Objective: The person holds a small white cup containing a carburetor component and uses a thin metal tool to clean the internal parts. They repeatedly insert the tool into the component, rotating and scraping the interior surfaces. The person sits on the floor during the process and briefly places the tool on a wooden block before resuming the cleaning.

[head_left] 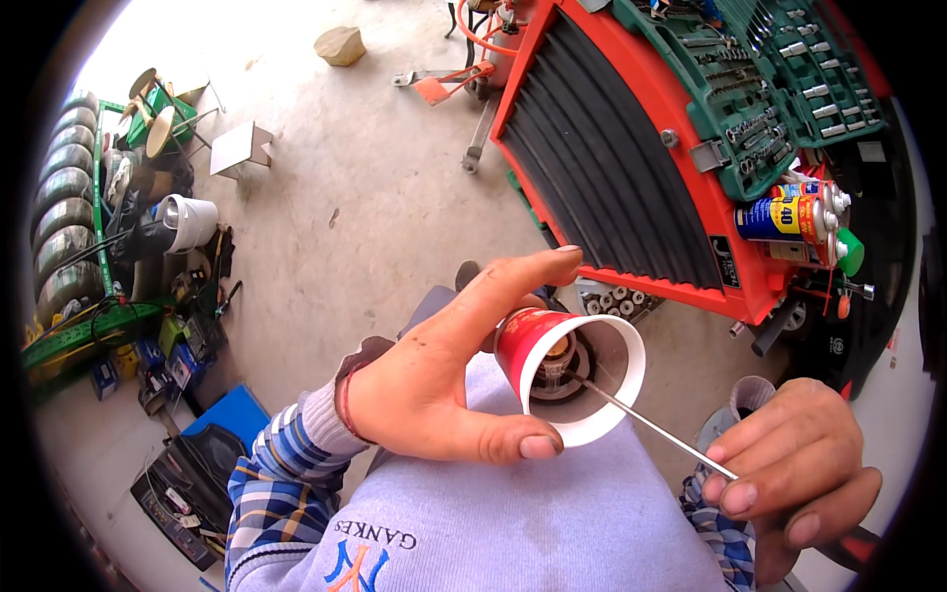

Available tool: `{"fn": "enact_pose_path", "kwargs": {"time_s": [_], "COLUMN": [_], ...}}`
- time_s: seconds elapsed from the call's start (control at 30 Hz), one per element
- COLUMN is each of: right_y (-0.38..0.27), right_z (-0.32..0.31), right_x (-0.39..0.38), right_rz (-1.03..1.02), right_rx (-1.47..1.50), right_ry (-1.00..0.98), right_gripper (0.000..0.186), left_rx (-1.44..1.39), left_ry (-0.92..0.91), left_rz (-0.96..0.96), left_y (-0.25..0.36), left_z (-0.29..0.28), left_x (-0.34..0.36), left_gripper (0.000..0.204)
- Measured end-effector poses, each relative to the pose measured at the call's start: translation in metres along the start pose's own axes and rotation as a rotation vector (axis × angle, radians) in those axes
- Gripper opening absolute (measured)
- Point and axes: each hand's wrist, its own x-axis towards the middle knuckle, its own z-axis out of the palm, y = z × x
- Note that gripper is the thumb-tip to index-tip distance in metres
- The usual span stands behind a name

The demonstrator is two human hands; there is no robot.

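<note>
My left hand [444, 365] is wrapped round a red paper cup [513, 340] with a white rim, tilted so its mouth faces me and to the right. Inside lies a dark round part with a ring and a brownish centre [559, 349]; its kind is hard to make out. Between the thumb and fingers of my right hand [799, 469] is the thin metal shaft of a screwdriver [671, 436]. Its far end reaches into the cup at the dark part, and the tip is not clear. Behind the hand shows a red and black handle, partly hidden.
A red tool cart [631, 128] with a black ribbed mat stands ahead right. On it are an open green socket set [750, 109] and spray cans [789, 219]. Tyres [67, 197] on a green rack, a white bucket [192, 225] and boxes line the left.
</note>
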Motion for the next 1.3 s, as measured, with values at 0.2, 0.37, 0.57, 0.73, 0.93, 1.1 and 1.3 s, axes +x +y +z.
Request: {"fn": "enact_pose_path", "kwargs": {"time_s": [0.2, 0.37, 0.57, 0.73, 0.93, 1.1, 1.3], "right_y": [-0.004, -0.008, -0.002, -0.001, 0.004, 0.009, 0.002], "right_z": [-0.022, -0.021, 0.001, 0.009, 0.006, 0.008, -0.006], "right_x": [-0.021, -0.017, -0.005, 0.004, 0.007, 0.009, 0.005], "right_rz": [0.044, 0.051, -0.019, -0.034, -0.098, -0.127, 0.031], "right_rx": [0.057, 0.083, 0.022, -0.021, 0.006, 0.015, 0.010], "right_ry": [-0.155, -0.179, -0.024, 0.050, -0.037, -0.085, -0.198], "right_gripper": [0.041, 0.039, 0.027, 0.017, 0.018, 0.021, 0.029], "left_rx": [-0.085, -0.213, -0.161, -0.151, -0.168, -0.219, -0.224], "left_ry": [0.034, 0.102, 0.095, 0.109, 0.131, 0.152, 0.156], "left_rz": [-0.025, -0.075, -0.075, -0.070, -0.090, -0.093, -0.057], "left_y": [-0.001, -0.001, 0.001, 0.001, 0.003, 0.005, 0.003], "left_z": [-0.001, 0.001, 0.002, 0.002, 0.001, 0.002, 0.001], "left_x": [-0.002, -0.003, 0.000, 0.001, 0.002, 0.002, 0.003], "left_gripper": [0.126, 0.127, 0.129, 0.128, 0.127, 0.127, 0.126]}}
